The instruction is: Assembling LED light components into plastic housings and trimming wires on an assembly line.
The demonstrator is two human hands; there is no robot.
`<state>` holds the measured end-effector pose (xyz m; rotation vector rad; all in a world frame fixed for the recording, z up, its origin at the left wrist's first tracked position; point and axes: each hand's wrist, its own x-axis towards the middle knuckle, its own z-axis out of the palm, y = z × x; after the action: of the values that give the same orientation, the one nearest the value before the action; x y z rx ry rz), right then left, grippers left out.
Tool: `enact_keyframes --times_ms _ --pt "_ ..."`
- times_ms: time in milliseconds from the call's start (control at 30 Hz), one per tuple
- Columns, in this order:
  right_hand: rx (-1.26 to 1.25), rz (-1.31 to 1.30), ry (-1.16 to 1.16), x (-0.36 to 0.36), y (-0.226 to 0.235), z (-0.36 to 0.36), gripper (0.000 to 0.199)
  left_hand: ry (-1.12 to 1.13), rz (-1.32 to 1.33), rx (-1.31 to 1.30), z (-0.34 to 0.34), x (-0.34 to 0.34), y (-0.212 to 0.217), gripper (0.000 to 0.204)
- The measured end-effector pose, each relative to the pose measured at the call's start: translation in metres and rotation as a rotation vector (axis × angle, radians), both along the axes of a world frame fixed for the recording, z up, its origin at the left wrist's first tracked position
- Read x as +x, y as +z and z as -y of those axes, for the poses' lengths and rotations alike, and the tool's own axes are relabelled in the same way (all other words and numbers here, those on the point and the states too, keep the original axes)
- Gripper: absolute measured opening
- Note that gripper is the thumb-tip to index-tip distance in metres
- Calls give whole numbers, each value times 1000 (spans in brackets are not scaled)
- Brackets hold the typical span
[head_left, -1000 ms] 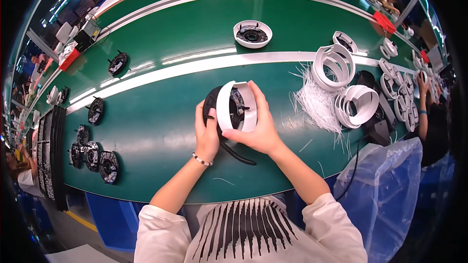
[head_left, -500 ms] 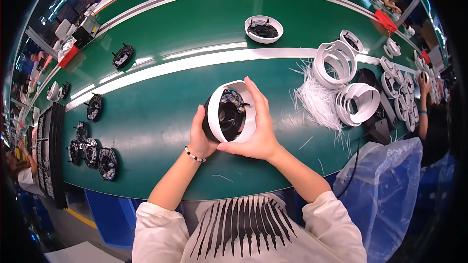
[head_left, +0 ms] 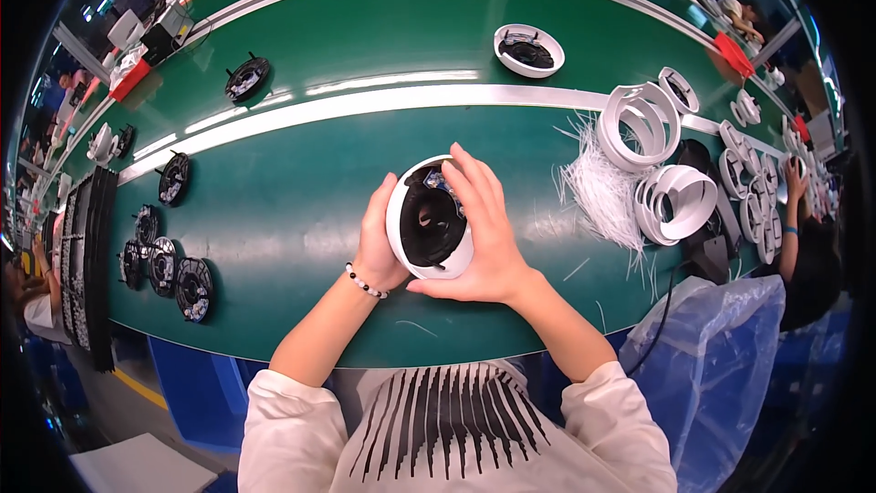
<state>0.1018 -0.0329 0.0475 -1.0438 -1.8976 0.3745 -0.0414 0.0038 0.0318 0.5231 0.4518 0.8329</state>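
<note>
I hold a round white housing (head_left: 427, 219) with a black insert inside it, above the green conveyor belt (head_left: 292, 210). My left hand (head_left: 376, 246) grips its left rim from behind. My right hand (head_left: 484, 228) wraps its right side, fingers laid over the top edge and onto the black insert. The open face of the housing points up toward me. A beaded bracelet sits on my left wrist.
A finished white housing (head_left: 529, 48) lies on the far belt. Stacks of white rings (head_left: 643, 114) and a bundle of white cable ties (head_left: 598, 187) lie to the right. Several black round parts (head_left: 173, 178) sit at the left. Another person's arm (head_left: 792, 210) shows at the far right.
The white ring and black part have come together into one piece, and I have tilted it so its open face looks up. The white housing on the far belt has drifted right.
</note>
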Motion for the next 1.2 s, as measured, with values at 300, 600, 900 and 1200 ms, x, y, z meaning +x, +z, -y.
enact_keyframes --times_ms 300,600,900,1200 --pt "-27 70 1 -4 5 0 116 -77 -18 35 0 -8 9 86" --pt "-51 155 25 -7 11 2 114 -164 -32 29 -6 -18 3 87" --pt "-88 110 44 -6 0 -6 114 -124 -43 29 -5 -14 -4 84" --pt "-177 -89 20 0 -3 -13 115 -93 36 200 3 -13 -3 81"
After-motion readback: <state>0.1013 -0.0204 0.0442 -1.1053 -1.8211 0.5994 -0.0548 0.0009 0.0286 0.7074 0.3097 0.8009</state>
